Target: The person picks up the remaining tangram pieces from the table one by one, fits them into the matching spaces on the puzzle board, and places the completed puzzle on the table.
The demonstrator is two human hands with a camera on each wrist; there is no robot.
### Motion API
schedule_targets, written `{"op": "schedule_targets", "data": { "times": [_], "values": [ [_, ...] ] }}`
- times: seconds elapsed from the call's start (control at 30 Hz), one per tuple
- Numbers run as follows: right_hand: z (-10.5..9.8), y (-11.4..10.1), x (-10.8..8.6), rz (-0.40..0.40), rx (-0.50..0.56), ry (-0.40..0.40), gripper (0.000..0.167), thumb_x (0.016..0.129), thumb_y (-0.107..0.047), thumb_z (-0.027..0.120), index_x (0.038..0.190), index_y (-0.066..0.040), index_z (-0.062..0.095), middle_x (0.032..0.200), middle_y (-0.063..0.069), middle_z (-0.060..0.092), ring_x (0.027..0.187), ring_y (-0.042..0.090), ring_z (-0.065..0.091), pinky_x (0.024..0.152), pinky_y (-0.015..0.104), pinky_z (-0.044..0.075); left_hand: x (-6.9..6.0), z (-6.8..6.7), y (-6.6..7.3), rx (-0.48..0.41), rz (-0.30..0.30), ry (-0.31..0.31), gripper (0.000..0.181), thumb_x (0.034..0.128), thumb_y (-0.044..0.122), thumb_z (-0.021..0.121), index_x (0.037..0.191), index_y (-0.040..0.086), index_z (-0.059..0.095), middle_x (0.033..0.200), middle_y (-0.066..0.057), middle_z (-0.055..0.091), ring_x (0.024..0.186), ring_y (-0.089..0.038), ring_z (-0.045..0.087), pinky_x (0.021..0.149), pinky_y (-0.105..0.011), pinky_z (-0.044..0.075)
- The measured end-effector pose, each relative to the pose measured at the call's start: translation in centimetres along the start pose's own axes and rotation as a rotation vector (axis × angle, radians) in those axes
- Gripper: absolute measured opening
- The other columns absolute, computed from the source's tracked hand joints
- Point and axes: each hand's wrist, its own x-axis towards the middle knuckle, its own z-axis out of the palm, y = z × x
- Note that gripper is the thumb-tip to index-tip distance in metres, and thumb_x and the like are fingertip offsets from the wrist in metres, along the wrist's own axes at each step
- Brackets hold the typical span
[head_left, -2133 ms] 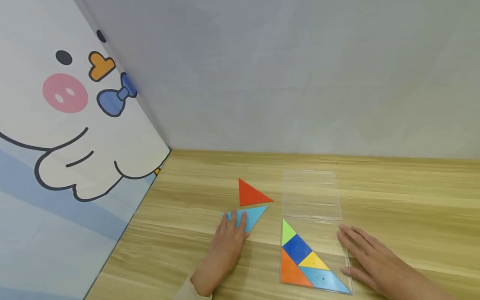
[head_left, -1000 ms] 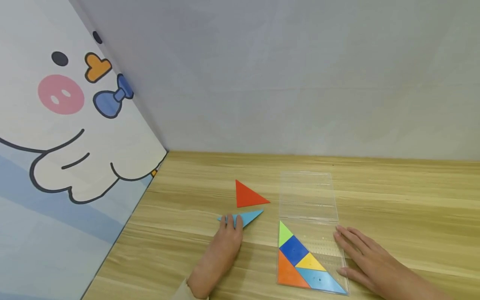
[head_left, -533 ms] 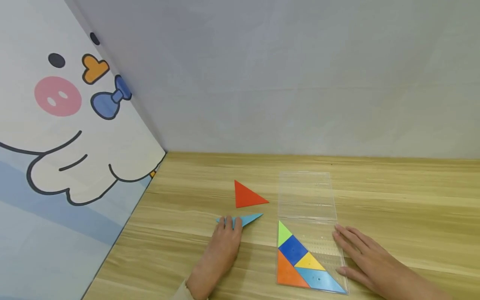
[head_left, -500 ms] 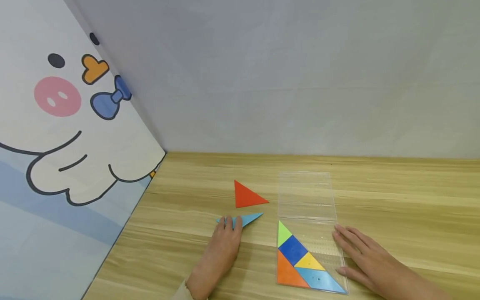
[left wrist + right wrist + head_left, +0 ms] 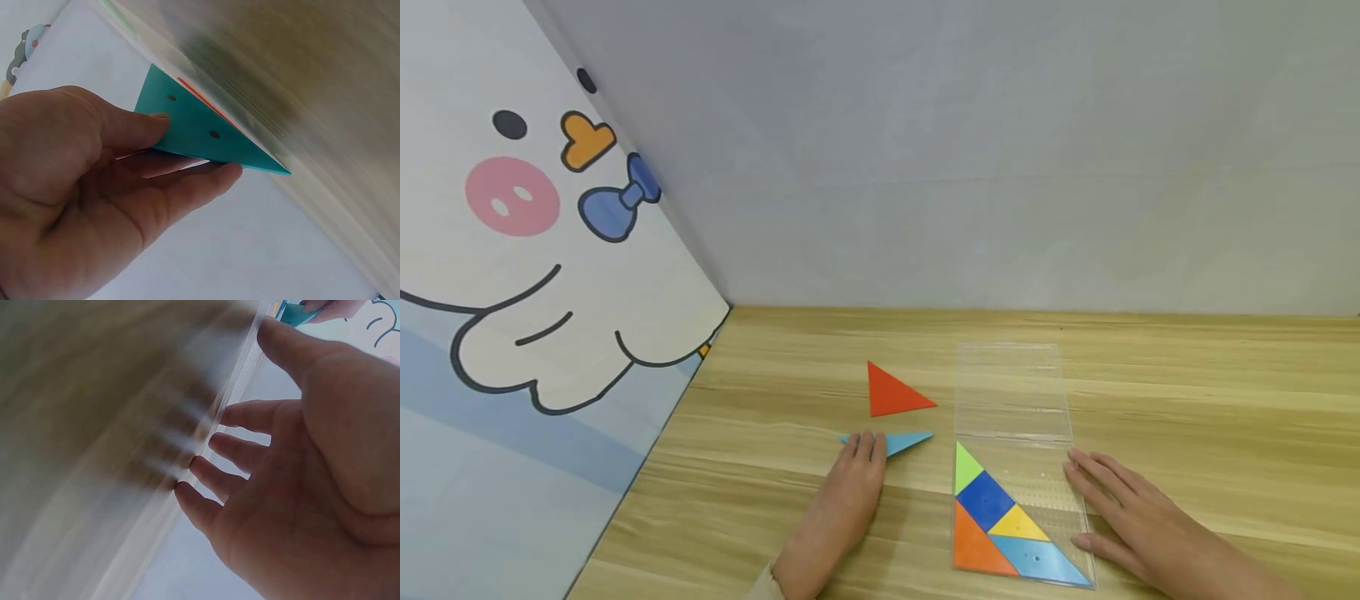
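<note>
Left of the clear tangram case, my left hand [image 5: 844, 492] pinches a light blue triangle tangram piece [image 5: 907, 442] by one edge. In the left wrist view the same triangle [image 5: 190, 125] stands steeply tilted between thumb and fingers, two small holes on its face. A red triangle piece [image 5: 895, 393] lies flat just beyond it. My right hand [image 5: 1142, 517], fingers mostly straight, touches the right edge of the case's tray [image 5: 1060, 487]. That tray holds a green triangle [image 5: 967, 469], a dark blue square [image 5: 986, 500], a yellow triangle [image 5: 1018, 524], an orange triangle [image 5: 979, 546] and a blue parallelogram [image 5: 1041, 558].
The transparent lid [image 5: 1011, 392] lies flat behind the tray, joined along its back edge. The upper right half of the tray shows bare clear plastic. A wood-grain table [image 5: 1225, 400] runs back to a pale wall [image 5: 985, 158], with a cartoon-printed panel [image 5: 527, 275] on the left.
The light blue triangle, nearly flat at first under my left fingers, has been tipped up on edge and shifted slightly right within the last half second. My right hand stays at the tray's edge.
</note>
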Motion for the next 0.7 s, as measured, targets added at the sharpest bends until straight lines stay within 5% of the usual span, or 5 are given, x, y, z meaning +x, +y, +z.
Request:
{"op": "schedule_targets", "data": {
  "times": [0.13,0.57,0.7],
  "values": [
    [-0.1,0.0,0.0,-0.003,-0.004,-0.001,0.075,0.094,-0.04,0.074,0.152,-0.001,0.046,0.158,0.011,0.043,0.153,0.0,-0.002,0.119,0.012,-0.001,0.1,0.0,0.1,-0.052,-0.01,0.015,0.036,0.0816,-0.018,0.065,0.116,-0.013,0.058,0.108,-0.025,0.064,0.103,-0.039,0.067,0.096,-0.043,0.055],
    [-0.3,0.1,-0.1,-0.012,-0.006,0.016,0.083,0.095,-0.042,0.073,0.16,-0.007,0.035,0.155,0.014,0.045,0.153,0.001,0.002,0.119,0.013,-0.001,0.6,-1.4,1.1,-0.197,0.011,-0.071,0.044,0.0915,-0.015,0.065,0.134,-0.012,0.054,0.131,-0.028,0.063,0.124,-0.039,0.062,0.105,-0.043,0.05],
    [-0.2,0.0,-0.1,-0.005,-0.005,0.006,0.079,0.094,-0.04,0.074,0.156,-0.003,0.041,0.155,0.014,0.045,0.153,0.002,0.003,0.119,0.012,-0.001,0.8,-1.4,1.4,-0.197,0.066,-0.005,0.047,0.0896,-0.018,0.065,0.134,-0.01,0.055,0.13,-0.024,0.064,0.123,-0.034,0.063,0.105,-0.041,0.05]
  ]
}}
